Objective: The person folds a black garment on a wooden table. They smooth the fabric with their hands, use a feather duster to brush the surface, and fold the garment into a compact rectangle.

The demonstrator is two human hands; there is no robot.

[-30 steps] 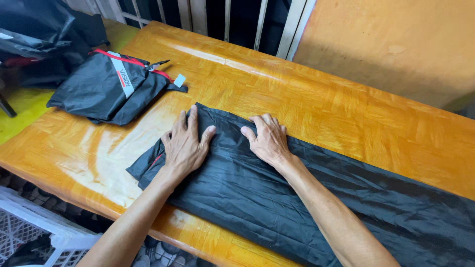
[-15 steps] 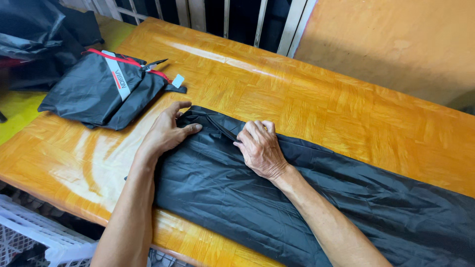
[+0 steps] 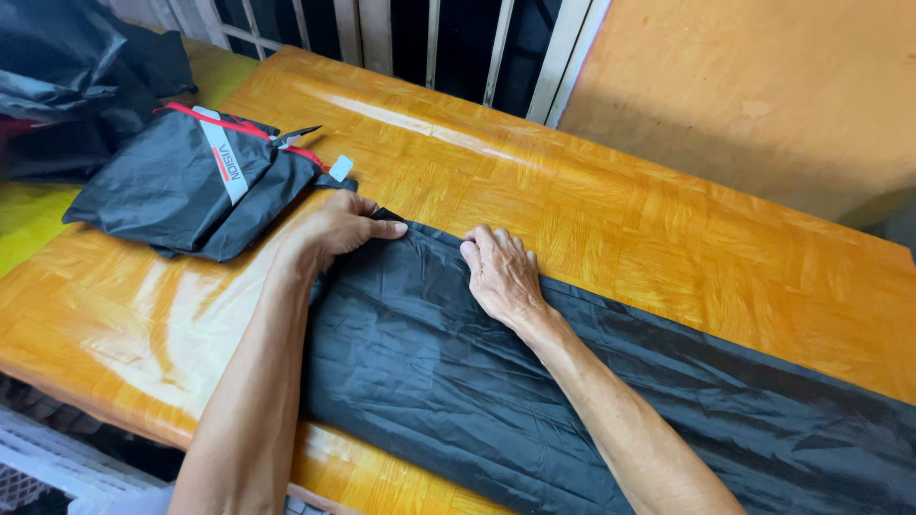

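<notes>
A long black nylon sheet (image 3: 448, 372) lies folded into a strip along the wooden table (image 3: 620, 238), running from the middle to the lower right. My left hand (image 3: 345, 227) pinches the strip's far left end between thumb and fingers. My right hand (image 3: 501, 274) rests flat on the strip's upper edge, fingers together and pressing down. A folded black pouch with a red and white stripe (image 3: 196, 181) sits on the table just left of my left hand.
More crumpled black fabric (image 3: 76, 76) is heaped at the upper left, off the table. White railing bars (image 3: 429, 38) stand behind the table, an orange wall (image 3: 744, 95) at right. A white plastic basket (image 3: 38, 467) sits below the near edge.
My left hand slid from flat on the fabric to its left end and took hold of the edge. My right hand shifted slightly along the upper edge. The view moved in closer.
</notes>
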